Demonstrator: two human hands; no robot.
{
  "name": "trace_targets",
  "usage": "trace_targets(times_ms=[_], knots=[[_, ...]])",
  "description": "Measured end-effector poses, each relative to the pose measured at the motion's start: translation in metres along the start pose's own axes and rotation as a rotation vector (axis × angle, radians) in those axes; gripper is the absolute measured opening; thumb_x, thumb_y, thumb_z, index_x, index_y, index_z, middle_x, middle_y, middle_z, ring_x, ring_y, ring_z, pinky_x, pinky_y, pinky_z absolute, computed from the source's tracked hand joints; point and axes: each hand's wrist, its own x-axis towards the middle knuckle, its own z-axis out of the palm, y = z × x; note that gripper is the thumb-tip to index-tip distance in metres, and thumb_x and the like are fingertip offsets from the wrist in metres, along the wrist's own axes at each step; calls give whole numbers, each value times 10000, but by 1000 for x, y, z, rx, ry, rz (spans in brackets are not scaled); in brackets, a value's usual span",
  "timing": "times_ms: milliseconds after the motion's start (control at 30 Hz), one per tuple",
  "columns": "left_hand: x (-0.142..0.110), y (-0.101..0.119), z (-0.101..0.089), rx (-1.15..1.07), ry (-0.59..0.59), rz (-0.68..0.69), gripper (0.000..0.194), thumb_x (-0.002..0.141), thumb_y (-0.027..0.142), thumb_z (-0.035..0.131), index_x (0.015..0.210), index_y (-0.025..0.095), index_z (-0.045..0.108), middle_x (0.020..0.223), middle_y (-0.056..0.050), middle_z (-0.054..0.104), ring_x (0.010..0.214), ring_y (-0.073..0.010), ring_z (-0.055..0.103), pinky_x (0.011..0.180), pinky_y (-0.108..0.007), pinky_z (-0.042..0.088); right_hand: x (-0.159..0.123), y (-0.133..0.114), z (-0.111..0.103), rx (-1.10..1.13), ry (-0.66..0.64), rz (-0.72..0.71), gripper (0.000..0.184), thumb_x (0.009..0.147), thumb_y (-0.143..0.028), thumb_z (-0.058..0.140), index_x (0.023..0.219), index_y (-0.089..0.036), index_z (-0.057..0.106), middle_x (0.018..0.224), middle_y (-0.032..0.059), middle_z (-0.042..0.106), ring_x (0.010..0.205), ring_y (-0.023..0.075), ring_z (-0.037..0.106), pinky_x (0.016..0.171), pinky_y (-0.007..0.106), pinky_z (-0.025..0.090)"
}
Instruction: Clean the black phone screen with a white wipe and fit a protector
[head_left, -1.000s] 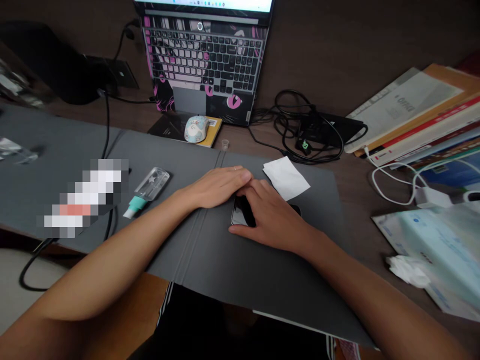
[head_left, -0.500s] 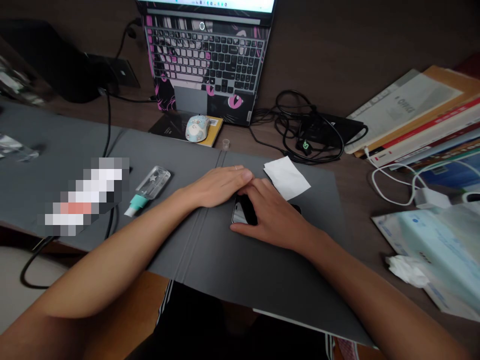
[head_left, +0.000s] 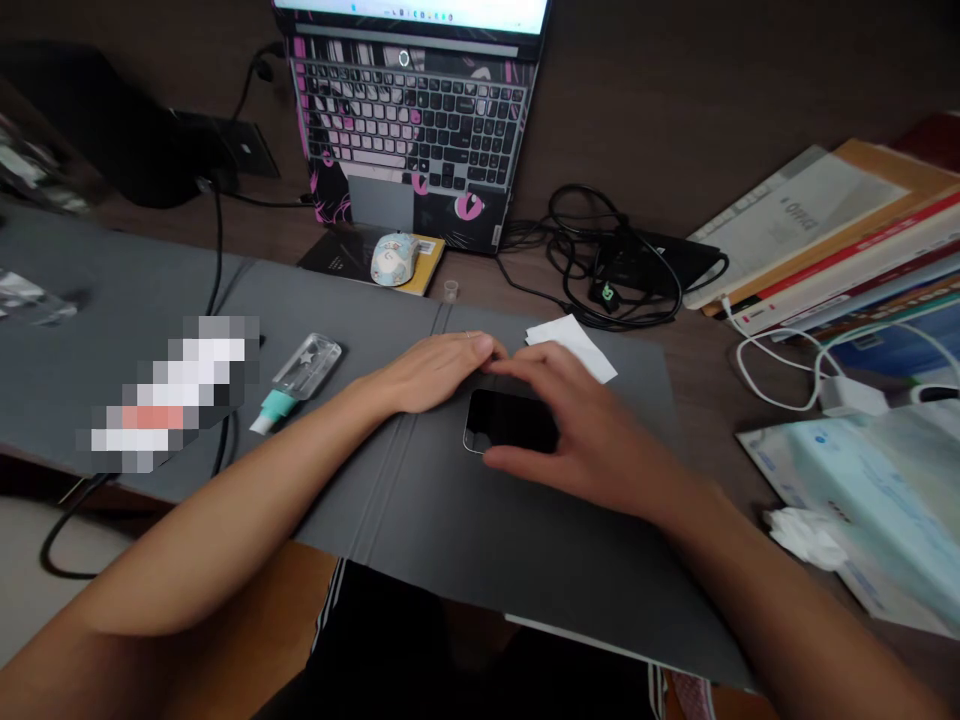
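Observation:
A smartphone (head_left: 504,422) with a dark screen lies face up on the grey desk mat (head_left: 480,540). My left hand (head_left: 435,373) rests palm down on the mat, just beyond the phone's left end, its fingers stretched out and holding nothing visible. Over the right part of the phone, my right hand (head_left: 592,430) is open, thumb and fingers spread on either side of it and slightly blurred. Its fingertips come close to those of my left hand; whether they touch I cannot tell. Behind the right hand is a white sheet of paper (head_left: 581,348), partly covered by it.
At the back stands a laptop (head_left: 412,130), with a mouse (head_left: 394,259) in front. A clear bottle with a green neck (head_left: 304,370) lies left of my left arm. Coiled cables (head_left: 570,290), books (head_left: 817,255), a tissue pack (head_left: 862,490) and crumpled tissue (head_left: 808,537) occupy the right side.
My right hand has shifted right and its fingers have spread wider, uncovering more of the phone. My left hand and the phone stay in place.

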Motion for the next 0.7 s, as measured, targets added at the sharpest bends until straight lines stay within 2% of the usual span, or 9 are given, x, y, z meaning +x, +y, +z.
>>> trace_targets(times_ms=[100,200,267,367,533,600,700], knots=[[0,-4,0,-21,54,65,816,1002,721,67,1266,174,612,1131,-123,665,1032,-237,601,947,-396,457,1,-4,-35,129,193,27,618,881,-593,687,1417,-321,541,1281,98,557,1190,310,585,1025,499,524],[-1,-6,1,-59,101,157,849,921,833,279,1436,196,501,1298,-152,626,1119,-271,576,1011,-436,440,11,6,-50,322,349,67,670,822,-714,679,1376,-351,576,1327,73,548,1233,311,588,1074,503,506],[-1,-7,2,-70,140,162,931,822,850,520,1503,222,425,1381,-155,590,1164,-288,565,1035,-451,438,17,17,-45,406,403,95,713,836,-783,590,1404,-356,539,1335,64,574,1273,315,579,1093,537,491],[0,-6,5,-37,199,110,959,751,700,765,1510,229,417,1382,-144,597,1179,-288,567,1052,-467,437,21,32,-31,473,442,95,739,856,-791,537,1423,-318,511,1359,97,592,1310,323,570,1112,551,478],[3,-8,7,-13,233,120,647,813,484,804,1353,207,580,1197,-105,689,1042,-233,628,994,-433,482,13,45,-17,531,466,30,665,877,-687,611,1412,-308,501,1371,106,601,1357,306,546,1164,543,433],[4,-10,7,26,238,145,618,815,474,800,1332,204,597,1175,-99,698,1022,-228,636,985,-434,489,10,54,-15,522,459,39,680,878,-686,610,1426,-304,483,1379,111,597,1367,297,538,1167,527,432],[3,-13,3,104,260,144,615,813,485,792,1323,195,606,1171,-99,706,1016,-227,648,987,-437,494,5,74,-11,416,447,80,751,905,-740,508,1498,-292,398,1455,132,539,1367,279,536,1128,491,471]])
